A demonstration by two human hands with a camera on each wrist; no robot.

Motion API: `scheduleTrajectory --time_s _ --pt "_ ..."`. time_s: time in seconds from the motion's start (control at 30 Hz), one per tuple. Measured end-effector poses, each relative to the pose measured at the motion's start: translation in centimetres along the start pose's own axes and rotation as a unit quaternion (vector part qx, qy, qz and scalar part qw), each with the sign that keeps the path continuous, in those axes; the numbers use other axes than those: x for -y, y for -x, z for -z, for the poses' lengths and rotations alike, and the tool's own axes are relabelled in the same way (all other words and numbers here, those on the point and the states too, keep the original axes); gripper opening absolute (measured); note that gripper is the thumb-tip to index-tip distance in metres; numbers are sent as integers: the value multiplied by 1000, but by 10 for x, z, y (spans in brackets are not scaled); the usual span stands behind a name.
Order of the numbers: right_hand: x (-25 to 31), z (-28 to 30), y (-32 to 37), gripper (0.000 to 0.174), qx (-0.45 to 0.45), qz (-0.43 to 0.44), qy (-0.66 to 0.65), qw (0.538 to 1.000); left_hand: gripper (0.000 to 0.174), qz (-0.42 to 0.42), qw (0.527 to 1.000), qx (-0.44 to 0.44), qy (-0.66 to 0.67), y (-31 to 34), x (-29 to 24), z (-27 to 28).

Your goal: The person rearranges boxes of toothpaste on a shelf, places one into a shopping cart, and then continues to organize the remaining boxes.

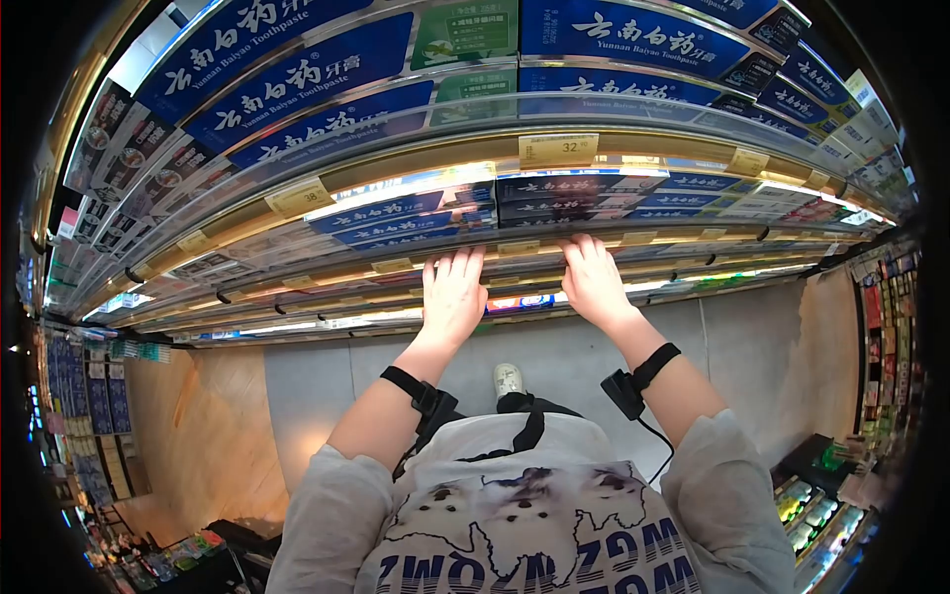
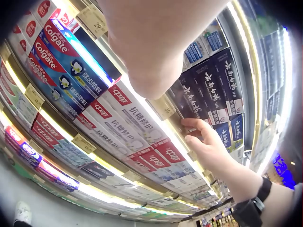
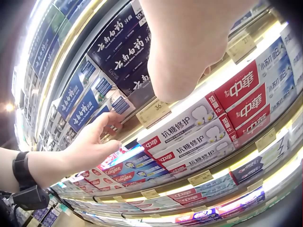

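Observation:
My left hand (image 1: pixel 455 297) and right hand (image 1: pixel 594 282) reach forward, a little apart, to the front edge of a shelf (image 1: pixel 633 238) of toothpaste boxes. The fingertips of both rest at that edge, and neither hand holds a box. In the left wrist view the right hand (image 2: pixel 208 144) lies beside dark blue toothpaste boxes (image 2: pixel 210 90). The right wrist view has the left hand (image 3: pixel 97 142) near blue and white toothpaste boxes (image 3: pixel 85 111), its fingers slightly bent and thumb apart. Each wrist's own hand fills the top of its view, fingers mostly hidden.
Large blue toothpaste boxes (image 1: pixel 643 40) stand on the upper shelf, above a price tag (image 1: pixel 559 150). Lower shelves hold red and white boxes (image 3: pixel 184 130) and Colgate boxes (image 2: pixel 61 61). Grey floor (image 1: pixel 317 386) lies below, with a shoe (image 1: pixel 508 378). More shelving (image 1: pixel 891 337) stands at the right.

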State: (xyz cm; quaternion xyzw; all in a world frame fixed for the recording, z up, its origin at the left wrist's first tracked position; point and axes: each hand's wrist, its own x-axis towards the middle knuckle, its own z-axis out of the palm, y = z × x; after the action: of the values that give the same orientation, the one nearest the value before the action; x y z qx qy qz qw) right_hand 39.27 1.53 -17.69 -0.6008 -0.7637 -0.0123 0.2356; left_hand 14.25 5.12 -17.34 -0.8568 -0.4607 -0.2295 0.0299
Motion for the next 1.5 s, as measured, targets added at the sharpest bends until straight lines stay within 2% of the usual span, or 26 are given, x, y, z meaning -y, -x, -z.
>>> scheduleTrajectory --time_s 0.4,0.5,0.57,1.07,1.33,1.47,1.5 --pt "0 -1 -2 46 -3 -9 -26 1000 57 5 1000 3 -1 1 1 -6" --pt "0 0 -2 47 -2 -9 -25 1000 59 0 1000 0 -4 1 2 -7" --pt "0 -3 -2 47 -5 -9 -26 1000 61 15 999 31 0 4 2 -7" --pt "1 -4 -2 48 -16 -14 -25 999 69 0 1000 21 -11 12 4 -8" --pt "2 -1 -3 43 -17 -7 -33 999 56 74 995 47 44 -3 2 -14" --pt "0 -4 -2 48 -17 -10 -25 999 54 74 995 60 27 -5 0 -12" --pt "0 -4 -2 48 -15 -10 -25 1000 53 66 997 41 26 -5 -1 -13"
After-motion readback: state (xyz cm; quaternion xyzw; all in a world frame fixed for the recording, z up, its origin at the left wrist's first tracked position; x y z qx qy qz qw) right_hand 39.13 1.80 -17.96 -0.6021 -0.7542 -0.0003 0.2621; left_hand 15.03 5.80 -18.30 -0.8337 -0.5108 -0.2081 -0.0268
